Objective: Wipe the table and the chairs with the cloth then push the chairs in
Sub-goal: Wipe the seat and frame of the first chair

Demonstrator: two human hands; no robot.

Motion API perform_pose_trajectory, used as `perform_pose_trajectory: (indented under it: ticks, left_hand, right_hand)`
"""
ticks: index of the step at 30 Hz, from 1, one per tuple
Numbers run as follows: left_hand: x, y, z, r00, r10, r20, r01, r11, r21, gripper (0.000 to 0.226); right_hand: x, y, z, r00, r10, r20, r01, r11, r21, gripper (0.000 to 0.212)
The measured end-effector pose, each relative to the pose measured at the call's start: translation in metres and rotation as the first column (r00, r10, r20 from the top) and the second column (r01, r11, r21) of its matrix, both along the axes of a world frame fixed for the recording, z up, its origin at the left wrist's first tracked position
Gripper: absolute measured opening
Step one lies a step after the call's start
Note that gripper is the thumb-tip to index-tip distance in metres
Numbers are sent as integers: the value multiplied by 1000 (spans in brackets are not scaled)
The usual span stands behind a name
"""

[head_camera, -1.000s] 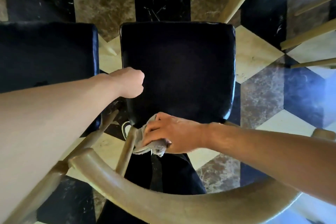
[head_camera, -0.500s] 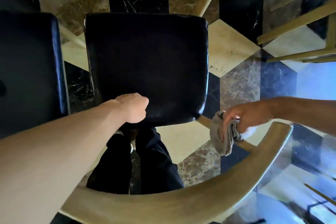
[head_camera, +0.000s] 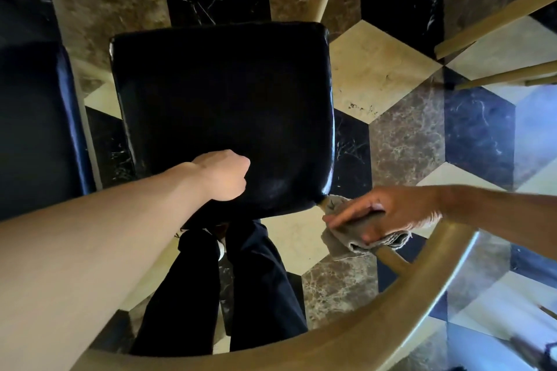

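the floor (head_camera: 367, 75) is tiled in black, brown and cream marble diamonds and fills the view. on it stands the chair (head_camera: 223, 111), seen from above: a black glossy seat in the middle of the view and a curved wooden backrest (head_camera: 346, 337) sweeping across the bottom edge and up to the right. a wooden spindle (head_camera: 391, 259) runs from the near right corner of the seat down to the backrest. a second black seat (head_camera: 36, 123) sits just beside the chair at the left edge of the view, with a strip of floor between them. more pale wooden legs (head_camera: 494, 24) cross the top right corner, and others show along the top edge. dark trousers (head_camera: 235, 289) show below the seat's near edge, inside the curve of the backrest.

the left hand (head_camera: 224, 175) is curled into a fist over the near edge of the seat, left of its middle; whether it touches the seat or holds anything cannot be told. the right hand (head_camera: 385, 214) lies just off the seat's near right corner, fingers fairly straight, thumb underneath, gripping the cloth (head_camera: 346, 242). the cloth is grey and bunched, wrapped around the top of the spindle, touching it right beside the seat corner, with a loose flap hanging below the hand.
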State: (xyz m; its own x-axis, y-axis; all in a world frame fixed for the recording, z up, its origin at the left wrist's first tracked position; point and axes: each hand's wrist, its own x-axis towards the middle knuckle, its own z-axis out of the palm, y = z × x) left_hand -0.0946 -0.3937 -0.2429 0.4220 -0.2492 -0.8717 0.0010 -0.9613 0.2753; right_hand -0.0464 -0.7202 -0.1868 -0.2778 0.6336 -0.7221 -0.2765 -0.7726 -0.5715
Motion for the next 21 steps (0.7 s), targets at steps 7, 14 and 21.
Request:
perform_pose_trajectory:
  ticks: [7, 14, 21]
  left_hand:
    - [12, -11, -14, 1000, 15, -15, -14, 999, 34, 10]
    - [10, -18, -12, 998, 20, -52, -17, 998, 52, 10]
    - [18, -25, 3, 994, 105, -21, -105, 994, 12, 15]
  right_hand:
    - [-42, 6, -66, 873, 105, 476, -132, 991, 23, 55]
    - [-50, -2, -53, 926, -323, 197, 316, 946, 65, 48]
    - [-35, -20, -6, 841, -446, -308, 535, 773, 342, 60]
